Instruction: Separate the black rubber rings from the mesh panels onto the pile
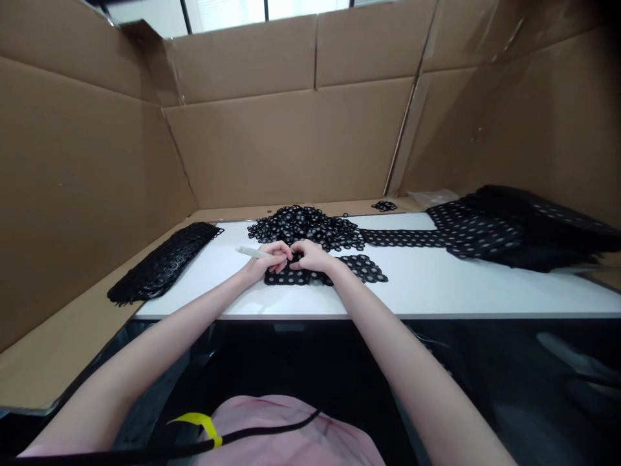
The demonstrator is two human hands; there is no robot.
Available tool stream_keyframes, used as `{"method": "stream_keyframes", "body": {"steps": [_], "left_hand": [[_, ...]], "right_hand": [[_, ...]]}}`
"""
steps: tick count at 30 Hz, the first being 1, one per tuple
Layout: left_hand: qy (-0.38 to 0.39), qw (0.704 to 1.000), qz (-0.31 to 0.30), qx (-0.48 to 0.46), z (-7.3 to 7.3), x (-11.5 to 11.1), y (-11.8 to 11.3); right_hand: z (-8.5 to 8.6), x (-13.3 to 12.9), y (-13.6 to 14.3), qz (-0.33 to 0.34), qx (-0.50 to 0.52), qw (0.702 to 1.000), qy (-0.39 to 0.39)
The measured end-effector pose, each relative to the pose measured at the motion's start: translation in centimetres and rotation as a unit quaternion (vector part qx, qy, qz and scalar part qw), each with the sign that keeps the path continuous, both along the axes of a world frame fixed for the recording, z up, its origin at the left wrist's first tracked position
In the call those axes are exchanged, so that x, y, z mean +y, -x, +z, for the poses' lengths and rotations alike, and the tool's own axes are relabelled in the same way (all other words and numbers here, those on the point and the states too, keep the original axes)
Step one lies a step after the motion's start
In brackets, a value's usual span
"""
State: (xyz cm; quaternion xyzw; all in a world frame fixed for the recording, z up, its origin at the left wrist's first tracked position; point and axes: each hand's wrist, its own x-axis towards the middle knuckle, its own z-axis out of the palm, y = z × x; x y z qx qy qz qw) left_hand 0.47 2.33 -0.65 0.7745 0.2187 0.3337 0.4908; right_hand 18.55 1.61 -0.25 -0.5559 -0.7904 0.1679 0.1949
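Observation:
My left hand (273,257) is closed around a white pen-like tool (250,251), whose blunt end points up and to the left. Right beside it, my right hand (311,256) has its fingers curled in, fingertips almost meeting those of the left; whatever they pinch is too small to make out. Both hands are over a black strip with rows of pale round spots (286,278), which lies flat near the front of the white table. The right hand and wrist hide part of it. Just behind the hands rises a heap of small black rings (305,226).
A stack of black openwork strips (165,262) lies at the left. On the right, a spotted black band (402,237) runs into a bunched pile of black material (504,226). Tall cardboard walls (286,149) enclose the white table (436,291). A few rings (384,206) sit at the back.

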Motion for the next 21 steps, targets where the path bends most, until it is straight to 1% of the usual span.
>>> {"method": "stream_keyframes", "body": {"steps": [5,12,16,21], "left_hand": [[0.004,1.0,-0.002,0.001,-0.13,0.16,0.01],[-0.029,0.999,-0.007,0.016,-0.37,0.05,0.05],[-0.021,0.999,-0.02,0.032,-0.18,-0.06,0.01],[0.003,0.999,-0.02,0.041,-0.05,0.04,-0.13]], "right_hand": [[-0.1,0.16,-0.08,0.004,-0.003,1.0,-0.007],[-0.07,0.08,-0.11,0.018,0.016,1.0,-0.012],[-0.04,0.0,-0.02,0.018,0.02,1.0,-0.009],[-0.02,0.05,0.06,0.021,0.028,0.999,-0.01]]}}
